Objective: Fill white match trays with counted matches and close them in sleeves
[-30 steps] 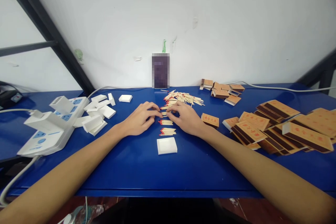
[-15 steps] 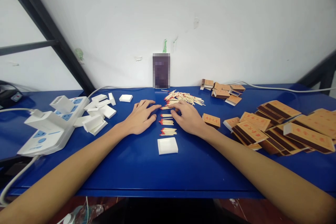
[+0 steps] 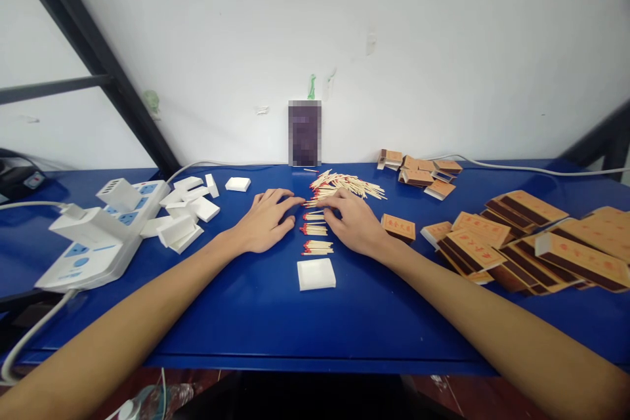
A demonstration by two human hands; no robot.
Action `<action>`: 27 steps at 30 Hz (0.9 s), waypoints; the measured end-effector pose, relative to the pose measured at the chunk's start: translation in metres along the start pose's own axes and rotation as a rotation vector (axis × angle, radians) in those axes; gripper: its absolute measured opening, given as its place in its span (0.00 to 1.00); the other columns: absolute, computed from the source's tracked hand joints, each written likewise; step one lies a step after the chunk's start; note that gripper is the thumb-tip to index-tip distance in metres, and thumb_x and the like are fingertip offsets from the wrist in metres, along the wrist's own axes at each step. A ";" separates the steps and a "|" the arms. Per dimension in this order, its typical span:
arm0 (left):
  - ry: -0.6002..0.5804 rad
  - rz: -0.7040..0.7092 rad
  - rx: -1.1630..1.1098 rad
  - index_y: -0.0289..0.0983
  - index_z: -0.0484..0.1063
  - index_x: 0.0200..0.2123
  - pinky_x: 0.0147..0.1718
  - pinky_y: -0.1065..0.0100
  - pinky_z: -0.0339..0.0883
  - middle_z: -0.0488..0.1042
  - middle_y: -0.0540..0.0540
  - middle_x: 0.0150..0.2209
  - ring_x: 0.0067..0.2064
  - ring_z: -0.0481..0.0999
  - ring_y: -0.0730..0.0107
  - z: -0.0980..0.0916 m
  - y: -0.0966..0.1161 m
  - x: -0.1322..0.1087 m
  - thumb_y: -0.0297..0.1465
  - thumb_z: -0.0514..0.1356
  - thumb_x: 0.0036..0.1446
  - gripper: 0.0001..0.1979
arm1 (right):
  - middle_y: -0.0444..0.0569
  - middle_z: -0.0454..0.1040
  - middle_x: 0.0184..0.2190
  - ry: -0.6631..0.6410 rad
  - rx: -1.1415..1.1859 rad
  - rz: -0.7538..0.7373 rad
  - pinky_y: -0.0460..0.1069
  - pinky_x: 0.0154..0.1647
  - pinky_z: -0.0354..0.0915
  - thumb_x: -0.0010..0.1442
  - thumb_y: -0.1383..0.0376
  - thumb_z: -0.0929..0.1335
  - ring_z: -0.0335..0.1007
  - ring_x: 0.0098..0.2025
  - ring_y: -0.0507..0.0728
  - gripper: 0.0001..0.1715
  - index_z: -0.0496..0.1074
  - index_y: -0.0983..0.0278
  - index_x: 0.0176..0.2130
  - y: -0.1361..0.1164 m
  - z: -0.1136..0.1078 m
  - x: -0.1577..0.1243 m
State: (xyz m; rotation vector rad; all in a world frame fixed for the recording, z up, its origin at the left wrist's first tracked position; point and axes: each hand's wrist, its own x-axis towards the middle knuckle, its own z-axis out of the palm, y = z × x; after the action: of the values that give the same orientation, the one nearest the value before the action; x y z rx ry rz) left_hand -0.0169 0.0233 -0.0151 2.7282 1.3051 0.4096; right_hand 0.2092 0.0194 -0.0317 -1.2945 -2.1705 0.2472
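I have match groups (image 3: 316, 231) laid out, a loose pile (image 3: 353, 184) left, the near tray (image 3: 316, 274) unfilled, left hand (image 3: 268, 220) fingers parted and empty, right hand (image 3: 353, 222) fingers half-curled, hold unclear.

Single head-worn camera, above and behind left grip (image 3: 268, 220) and right grip (image 3: 355, 220); faces forward-down over counter (image 3: 246, 315); wall (image 3: 221, 59) beyond grips; forearms (image 3: 157, 305) nearest.

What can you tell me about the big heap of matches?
The heap of matches is a loose tangle of thin, pale sticks that look wooden, with red heads, many pointing left. They lie crossed over one another on the blue table. The right hand reaches its near edge, the left hand its near-left; exact contact is hard to tell.
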 end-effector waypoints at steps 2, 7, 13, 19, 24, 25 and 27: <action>0.001 0.005 -0.001 0.43 0.63 0.62 0.57 0.45 0.55 0.64 0.40 0.59 0.60 0.61 0.51 -0.001 0.000 0.000 0.34 0.48 0.65 0.23 | 0.52 0.72 0.41 0.005 0.004 -0.004 0.52 0.50 0.63 0.65 0.68 0.62 0.70 0.46 0.58 0.17 0.78 0.62 0.48 0.000 0.000 0.000; -0.002 0.012 -0.001 0.42 0.63 0.61 0.57 0.46 0.55 0.64 0.40 0.59 0.60 0.61 0.52 -0.001 0.000 0.000 0.34 0.48 0.65 0.22 | 0.50 0.71 0.38 0.031 0.026 -0.014 0.51 0.47 0.63 0.63 0.70 0.62 0.69 0.42 0.56 0.16 0.79 0.63 0.41 0.000 -0.001 0.000; -0.004 0.004 -0.007 0.42 0.63 0.60 0.56 0.45 0.56 0.65 0.40 0.59 0.60 0.61 0.51 0.000 0.000 0.000 0.34 0.48 0.65 0.21 | 0.50 0.71 0.36 0.036 0.011 -0.021 0.51 0.44 0.62 0.63 0.70 0.62 0.68 0.40 0.56 0.16 0.79 0.63 0.37 0.000 -0.001 -0.001; -0.024 -0.005 0.014 0.41 0.63 0.61 0.57 0.44 0.55 0.64 0.39 0.60 0.61 0.61 0.51 0.000 0.000 0.000 0.35 0.48 0.65 0.22 | 0.50 0.71 0.39 0.020 -0.001 0.000 0.52 0.46 0.62 0.63 0.70 0.62 0.69 0.42 0.57 0.17 0.80 0.63 0.42 0.001 0.000 -0.001; -0.063 -0.040 0.033 0.41 0.58 0.65 0.59 0.44 0.54 0.60 0.39 0.63 0.64 0.57 0.49 -0.001 0.002 0.002 0.36 0.47 0.66 0.25 | 0.51 0.72 0.40 0.027 -0.009 -0.007 0.52 0.47 0.62 0.62 0.71 0.61 0.70 0.44 0.57 0.19 0.79 0.63 0.45 0.001 0.000 -0.001; -0.073 -0.048 0.038 0.42 0.57 0.66 0.60 0.43 0.53 0.58 0.39 0.65 0.65 0.55 0.49 -0.001 0.002 0.002 0.37 0.46 0.67 0.25 | 0.51 0.72 0.40 0.031 -0.014 -0.004 0.52 0.48 0.63 0.62 0.71 0.61 0.70 0.44 0.58 0.19 0.78 0.63 0.46 0.001 0.000 -0.001; -0.097 -0.062 0.048 0.44 0.54 0.67 0.61 0.41 0.50 0.55 0.41 0.67 0.67 0.51 0.48 0.000 0.002 0.003 0.38 0.45 0.68 0.26 | 0.52 0.72 0.41 0.026 -0.028 0.006 0.53 0.49 0.63 0.62 0.71 0.61 0.70 0.45 0.58 0.20 0.77 0.63 0.49 0.000 0.000 -0.001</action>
State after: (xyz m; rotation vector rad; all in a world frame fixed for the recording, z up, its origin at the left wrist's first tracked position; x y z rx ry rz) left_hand -0.0138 0.0242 -0.0142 2.6993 1.3877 0.2403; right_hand 0.2097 0.0189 -0.0323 -1.3132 -2.1551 0.2019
